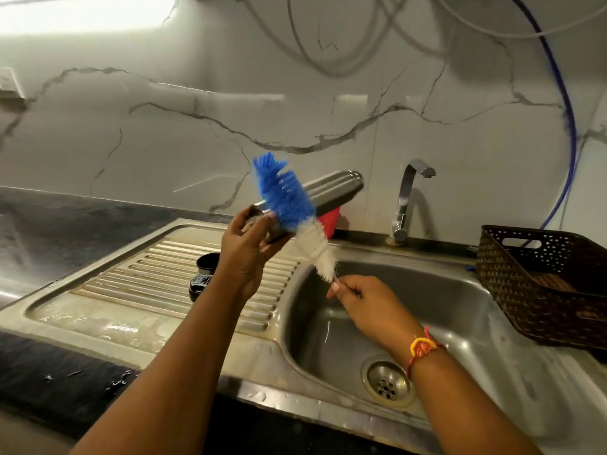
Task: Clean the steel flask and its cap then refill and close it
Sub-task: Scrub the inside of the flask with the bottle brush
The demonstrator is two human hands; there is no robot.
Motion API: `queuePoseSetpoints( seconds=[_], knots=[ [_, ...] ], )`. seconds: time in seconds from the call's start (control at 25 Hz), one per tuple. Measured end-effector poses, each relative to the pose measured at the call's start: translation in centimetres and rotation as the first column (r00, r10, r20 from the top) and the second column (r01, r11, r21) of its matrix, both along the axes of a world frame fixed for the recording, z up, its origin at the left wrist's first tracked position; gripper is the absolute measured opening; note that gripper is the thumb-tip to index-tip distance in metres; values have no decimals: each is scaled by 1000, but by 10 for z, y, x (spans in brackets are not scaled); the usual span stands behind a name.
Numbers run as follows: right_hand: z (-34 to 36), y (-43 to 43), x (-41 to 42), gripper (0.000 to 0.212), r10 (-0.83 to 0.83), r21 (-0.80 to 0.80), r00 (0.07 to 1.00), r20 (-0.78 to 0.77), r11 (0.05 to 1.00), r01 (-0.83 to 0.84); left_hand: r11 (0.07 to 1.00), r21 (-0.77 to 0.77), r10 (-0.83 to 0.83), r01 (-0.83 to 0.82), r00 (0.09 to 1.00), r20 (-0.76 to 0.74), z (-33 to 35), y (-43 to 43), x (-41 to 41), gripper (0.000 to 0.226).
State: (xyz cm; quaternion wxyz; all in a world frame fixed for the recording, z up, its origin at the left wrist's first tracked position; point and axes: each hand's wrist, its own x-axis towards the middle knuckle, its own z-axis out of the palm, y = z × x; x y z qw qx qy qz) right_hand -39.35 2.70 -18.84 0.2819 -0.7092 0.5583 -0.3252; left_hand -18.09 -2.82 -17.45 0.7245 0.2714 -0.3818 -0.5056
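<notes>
My left hand [244,244] grips the steel flask [331,190] near its open mouth, holding it tilted above the drainboard with its base pointing up and right. My right hand [364,302] pinches the wire handle of a bottle brush [294,208] with blue and white bristles. The brush is outside the flask and crosses in front of it, blue tip up. The black cap [202,275] stands on the ribbed drainboard, partly hidden behind my left forearm.
The steel sink basin [460,310] with its drain [387,384] lies below my right hand. A tap [409,198] stands at the back, not running. A brown woven basket [538,284] sits at the right. A red object [330,220] shows behind the flask.
</notes>
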Motion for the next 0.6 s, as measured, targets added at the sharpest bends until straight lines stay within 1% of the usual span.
queuePoseSetpoints(
  seconds=[0.04, 0.08, 0.12, 0.24, 0.28, 0.44, 0.52, 0.6],
  knots=[
    [0, 2, -3, 24, 20, 25, 1000, -1, 999, -20, 1000, -2, 12, -12, 998, -67, 0, -1, 4, 50],
    [0, 2, -2, 23, 28, 40, 1000, 11, 999, -29, 1000, -2, 11, -11, 995, -95, -1, -2, 7, 51],
    [1, 3, 0, 23, 29, 41, 999, 26, 999, -30, 1000, 0, -2, 2, 997, -80, -2, -1, 6, 52],
    [-1, 1, 8, 23, 12, -1, 999, 33, 1000, -12, 999, 21, -44, 42, 997, 66, -4, 0, -7, 55],
    [-2, 1, 6, 23, 7, 8, 999, 33, 1000, -8, 999, 22, -39, 37, 997, 73, -4, -1, -7, 56],
    [-1, 3, -9, 24, 67, 76, 998, -9, 995, -66, 1000, 5, -19, 19, 998, -63, -3, -6, 7, 60],
    [4, 2, -10, 22, 54, 35, 998, 43, 998, -55, 1000, 14, -23, 24, 995, -97, -5, -7, 9, 58],
    [6, 2, -11, 22, 13, -36, 992, 123, 999, -8, 999, 25, -28, 32, 991, -133, -6, -7, 7, 56]
  ],
)
